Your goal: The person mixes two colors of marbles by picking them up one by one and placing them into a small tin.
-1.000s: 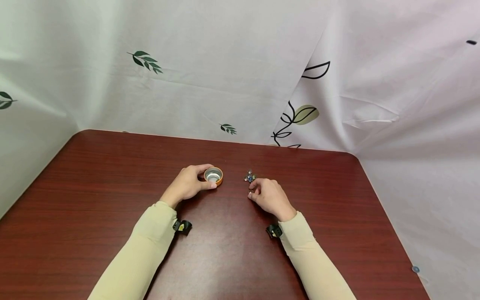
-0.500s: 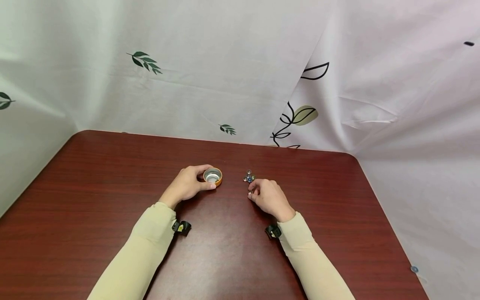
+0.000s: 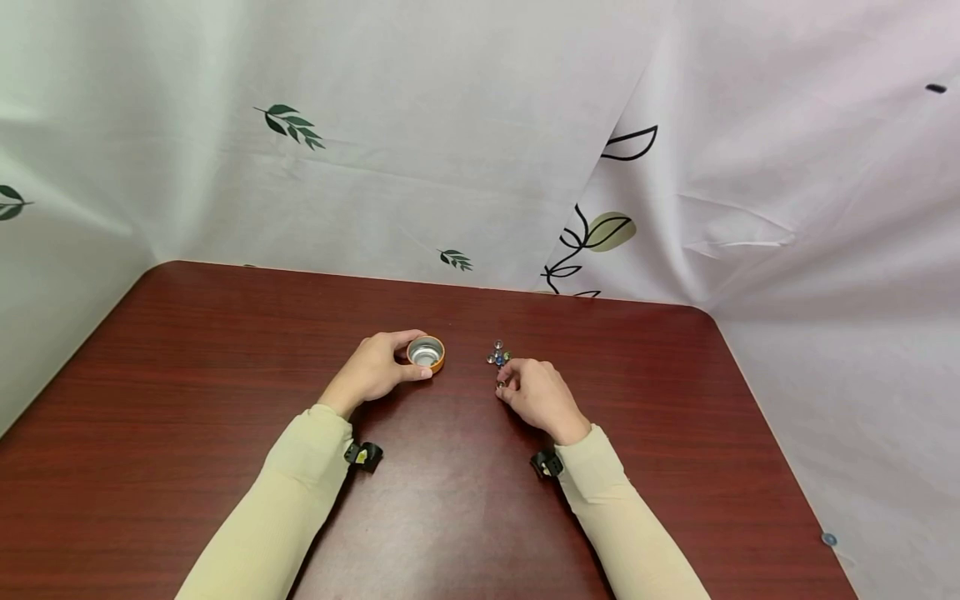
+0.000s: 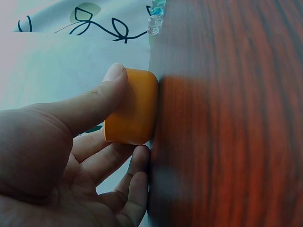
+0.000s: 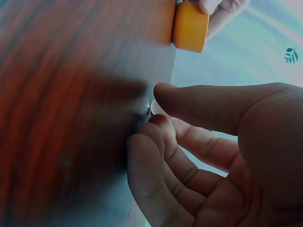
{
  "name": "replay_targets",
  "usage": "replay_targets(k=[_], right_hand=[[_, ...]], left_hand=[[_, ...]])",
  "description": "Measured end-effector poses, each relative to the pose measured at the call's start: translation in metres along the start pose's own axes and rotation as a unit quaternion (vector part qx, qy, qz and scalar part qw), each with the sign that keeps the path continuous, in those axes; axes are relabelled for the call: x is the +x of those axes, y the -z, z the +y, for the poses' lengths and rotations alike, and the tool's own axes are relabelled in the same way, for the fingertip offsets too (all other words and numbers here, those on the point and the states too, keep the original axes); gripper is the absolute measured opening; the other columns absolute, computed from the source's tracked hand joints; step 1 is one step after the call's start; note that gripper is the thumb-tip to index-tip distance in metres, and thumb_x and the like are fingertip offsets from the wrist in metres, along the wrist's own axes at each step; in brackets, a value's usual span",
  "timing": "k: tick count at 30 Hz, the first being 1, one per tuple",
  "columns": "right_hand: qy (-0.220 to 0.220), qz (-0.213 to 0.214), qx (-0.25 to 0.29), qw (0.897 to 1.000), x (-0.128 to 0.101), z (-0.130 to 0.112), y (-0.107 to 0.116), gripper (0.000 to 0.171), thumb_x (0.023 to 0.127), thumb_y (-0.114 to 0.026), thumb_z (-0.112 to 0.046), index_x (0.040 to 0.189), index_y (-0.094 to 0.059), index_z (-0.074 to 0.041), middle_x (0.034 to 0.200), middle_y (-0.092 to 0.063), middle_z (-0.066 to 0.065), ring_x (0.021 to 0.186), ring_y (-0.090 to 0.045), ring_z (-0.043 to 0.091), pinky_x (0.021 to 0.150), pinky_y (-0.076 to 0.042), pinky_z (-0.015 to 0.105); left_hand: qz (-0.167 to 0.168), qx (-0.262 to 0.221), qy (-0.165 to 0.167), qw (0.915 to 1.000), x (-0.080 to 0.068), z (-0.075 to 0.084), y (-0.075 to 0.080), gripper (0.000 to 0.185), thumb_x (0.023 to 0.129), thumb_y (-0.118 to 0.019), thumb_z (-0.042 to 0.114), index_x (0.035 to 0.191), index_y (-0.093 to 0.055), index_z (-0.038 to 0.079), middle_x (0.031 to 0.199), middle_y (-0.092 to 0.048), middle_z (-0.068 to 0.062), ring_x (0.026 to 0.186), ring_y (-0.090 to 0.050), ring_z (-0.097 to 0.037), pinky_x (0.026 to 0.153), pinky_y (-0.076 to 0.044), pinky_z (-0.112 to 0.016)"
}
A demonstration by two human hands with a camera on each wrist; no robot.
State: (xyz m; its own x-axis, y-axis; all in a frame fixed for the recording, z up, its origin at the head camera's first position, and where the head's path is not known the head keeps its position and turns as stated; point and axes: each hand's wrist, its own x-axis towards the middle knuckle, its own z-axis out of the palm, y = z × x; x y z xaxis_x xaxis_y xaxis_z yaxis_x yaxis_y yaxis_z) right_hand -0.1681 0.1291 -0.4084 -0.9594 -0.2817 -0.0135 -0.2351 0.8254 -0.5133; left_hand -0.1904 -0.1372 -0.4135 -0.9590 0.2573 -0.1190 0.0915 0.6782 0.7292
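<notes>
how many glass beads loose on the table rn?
About 4 in a tight cluster of beads beyond the right hand, right of the orange cup; one more seems pinched in its fingertips. Count uncertain.

Materials rundown, quick one

Table looked like dark red wood-grain laminate w/ a smooth semi-gloss top, picking up soft reflections. Little round cup had a matt orange outside, prob plastic or coated, and a shiny bare-metal inside. Beads were glassy, clear and blue-ish, v glossy. Backdrop sheet was thin white cloth, matt, creased, w/ printed leaves. Sleeves were soft beige knit fabric, matt too.
</notes>
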Motion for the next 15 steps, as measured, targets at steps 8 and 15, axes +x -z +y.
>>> replay_targets(k=[8, 15], right_hand=[[-0.004, -0.001, -0.002, 1.0, -0.0001, 0.0002, -0.0005, 0.007, 0.089, -0.077, -0.014, 0.086, -0.07, -0.015, 0.065, -0.056, -0.008, 0.057, -0.051, 0.009, 0.056, -0.042, 0.027], [-0.003, 0.0, -0.001, 1.0, -0.0015, -0.0018, 0.001, 0.008, 0.089, -0.077, -0.014, 0.086, -0.07, -0.015, 0.065, -0.056, -0.007, 0.057, -0.051, 0.009, 0.056, -0.042, 0.027]], left_hand=[[0.001, -0.001, -0.005, 1.0, -0.0006, -0.0001, -0.0001, 0.06, 0.088, -0.081, 0.027, 0.142, -0.058, 0.012, 0.125, -0.068, -0.011, 0.122, -0.058, -0.031, 0.103, -0.044, -0.05], [-0.001, 0.001, -0.005, 1.0, -0.0005, -0.0004, -0.0001, 0.059, 0.088, -0.08, 0.028, 0.141, -0.058, 0.012, 0.126, -0.067, -0.011, 0.122, -0.057, -0.032, 0.102, -0.044, -0.05]])
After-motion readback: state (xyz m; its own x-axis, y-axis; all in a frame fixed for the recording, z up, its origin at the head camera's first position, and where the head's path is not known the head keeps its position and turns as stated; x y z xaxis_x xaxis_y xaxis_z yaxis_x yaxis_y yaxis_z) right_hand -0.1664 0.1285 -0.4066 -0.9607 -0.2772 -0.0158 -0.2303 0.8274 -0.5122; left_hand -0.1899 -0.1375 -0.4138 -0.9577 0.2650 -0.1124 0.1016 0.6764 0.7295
